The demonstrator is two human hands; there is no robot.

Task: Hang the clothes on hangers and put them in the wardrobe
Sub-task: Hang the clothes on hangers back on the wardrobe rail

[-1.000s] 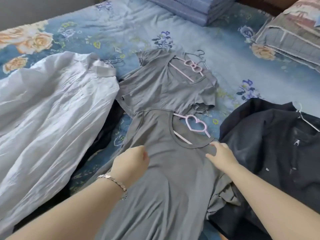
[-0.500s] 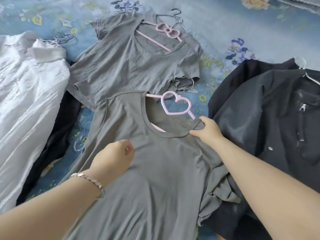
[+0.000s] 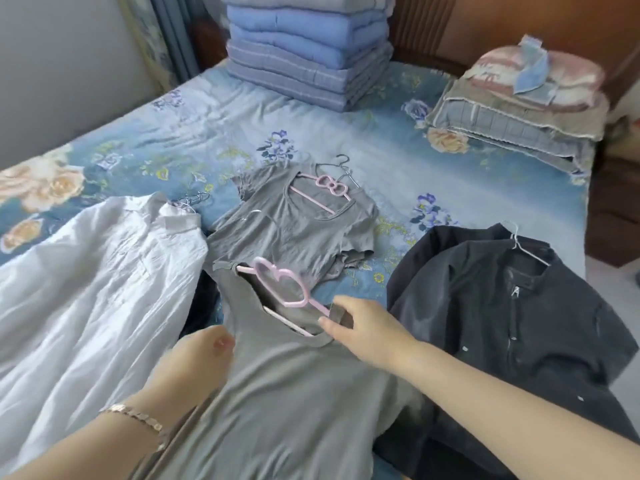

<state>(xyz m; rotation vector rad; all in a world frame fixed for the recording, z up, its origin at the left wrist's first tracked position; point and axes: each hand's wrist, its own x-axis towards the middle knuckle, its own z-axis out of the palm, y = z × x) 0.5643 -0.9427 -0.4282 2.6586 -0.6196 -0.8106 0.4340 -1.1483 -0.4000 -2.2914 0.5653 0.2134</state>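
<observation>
Right hand (image 3: 363, 327): pinching shoulder of grey T-shirt (image 3: 294, 393) over arm of pink heart hanger (image 3: 280, 285), half seated in neckline. Left hand (image 3: 201, 355): curled at shirt's left edge, grip unclear. Lying hangered on bed (image 3: 207, 133): white shirt (image 3: 97, 271), second grey top (image 3: 294, 230), dark jacket (image 3: 502, 306). Wardrobe out of view; by the look, all hanging-up left.
</observation>
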